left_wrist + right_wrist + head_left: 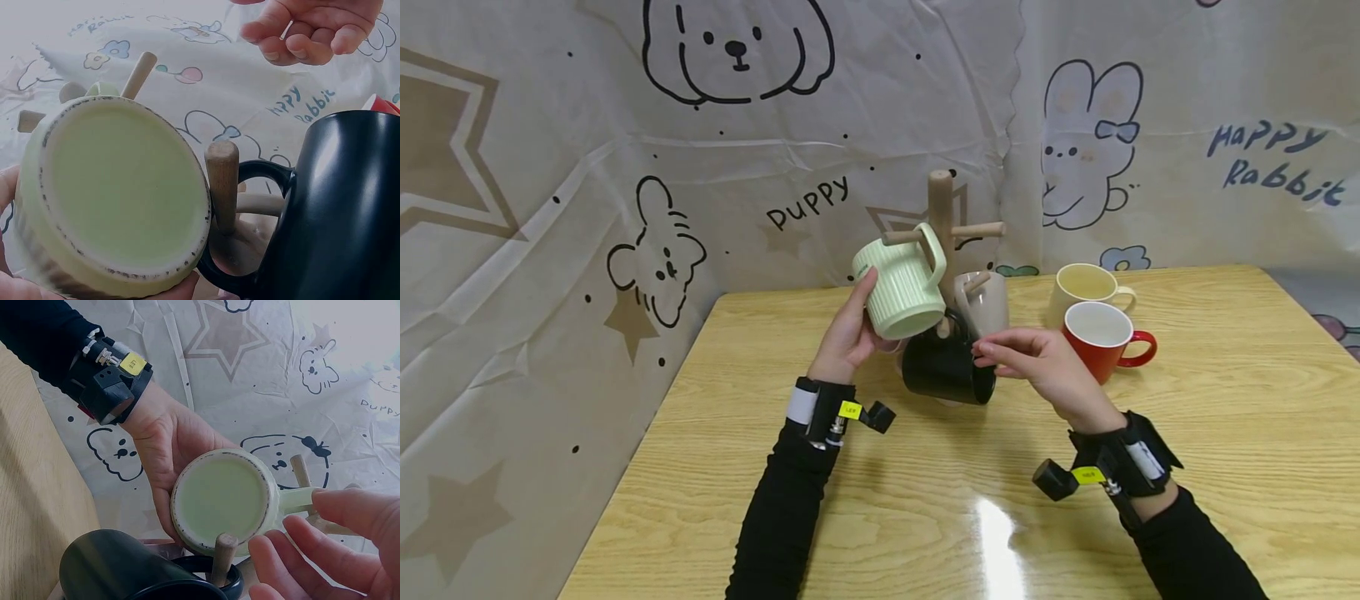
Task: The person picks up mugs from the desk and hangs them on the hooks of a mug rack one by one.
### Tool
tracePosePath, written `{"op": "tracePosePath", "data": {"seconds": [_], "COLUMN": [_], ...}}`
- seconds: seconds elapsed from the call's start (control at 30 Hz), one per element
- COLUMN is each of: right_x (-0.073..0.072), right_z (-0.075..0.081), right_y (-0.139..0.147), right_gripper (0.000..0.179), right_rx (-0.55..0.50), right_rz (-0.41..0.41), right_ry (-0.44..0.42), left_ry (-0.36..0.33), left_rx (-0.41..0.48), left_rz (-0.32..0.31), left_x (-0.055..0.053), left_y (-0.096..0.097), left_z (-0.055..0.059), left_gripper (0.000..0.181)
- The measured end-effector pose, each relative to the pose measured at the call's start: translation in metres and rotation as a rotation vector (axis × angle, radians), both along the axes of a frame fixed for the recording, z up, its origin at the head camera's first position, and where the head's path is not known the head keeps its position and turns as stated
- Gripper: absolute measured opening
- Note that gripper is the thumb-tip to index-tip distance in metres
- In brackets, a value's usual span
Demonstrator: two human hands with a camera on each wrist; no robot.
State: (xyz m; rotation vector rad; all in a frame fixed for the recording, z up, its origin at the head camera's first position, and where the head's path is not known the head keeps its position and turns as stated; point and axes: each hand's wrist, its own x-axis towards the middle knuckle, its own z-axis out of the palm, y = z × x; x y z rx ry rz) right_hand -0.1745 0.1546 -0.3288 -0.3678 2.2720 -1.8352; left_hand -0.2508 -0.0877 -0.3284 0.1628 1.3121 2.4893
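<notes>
My left hand (848, 333) grips a ribbed pale green mug (898, 292) by its body, tilted, with the base facing toward me. Its handle is at an upper peg of the wooden mug tree (940, 204); whether the peg carries any weight cannot be told. My right hand (1052, 367) holds nothing, its fingers loosely bent to the right of the tree. In the left wrist view, that right hand (312, 31) shows apart from the mugs. A black mug (936, 371) hangs sideways by its handle on a lower peg (223, 181).
Behind the black mug, a whitish mug (988, 308) is at the tree. On the wooden table (925, 500), a red mug (1093, 342) and a pale yellow mug (1071, 292) stand upright at the right. A printed cloth (887, 117) hangs behind.
</notes>
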Motion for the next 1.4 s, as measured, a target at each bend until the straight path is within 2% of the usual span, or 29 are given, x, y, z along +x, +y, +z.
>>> {"op": "tracePosePath", "data": {"seconds": [0.13,0.33,0.5,0.67,0.87,1.07,1.4], "right_x": [0.0,0.0,0.002,0.002,0.0,-0.001,-0.002], "right_z": [-0.001,0.0,0.003,0.003,0.001,0.002,0.008], "right_y": [-0.001,0.0,0.001,0.001,0.002,0.006,0.015], "right_gripper": [0.04,0.04,0.041,0.041,0.04,0.041,0.044], "right_rx": [-0.002,0.006,0.01,0.006,0.006,0.008,0.013], "right_rz": [-0.001,-0.01,-0.006,-0.003,-0.008,-0.024,-0.038], "right_ry": [-0.013,-0.016,-0.009,0.008,0.011,0.016,0.028], "left_ry": [-0.008,0.0,-0.023,0.015,0.036,0.027,0.025], "left_rx": [-0.026,-0.018,-0.11,-0.193,-0.216,-0.284,-0.294], "left_rz": [0.011,0.045,0.097,0.101,0.094,0.13,0.167], "left_x": [0.001,0.004,0.01,0.014,0.018,0.022,0.029], "left_y": [-0.001,-0.002,-0.007,-0.013,-0.021,-0.033,-0.055], "left_z": [0.001,0.0,0.003,0.003,0.004,0.004,0.004], "left_gripper": [0.052,0.059,0.05,0.05,0.049,0.05,0.054]}}
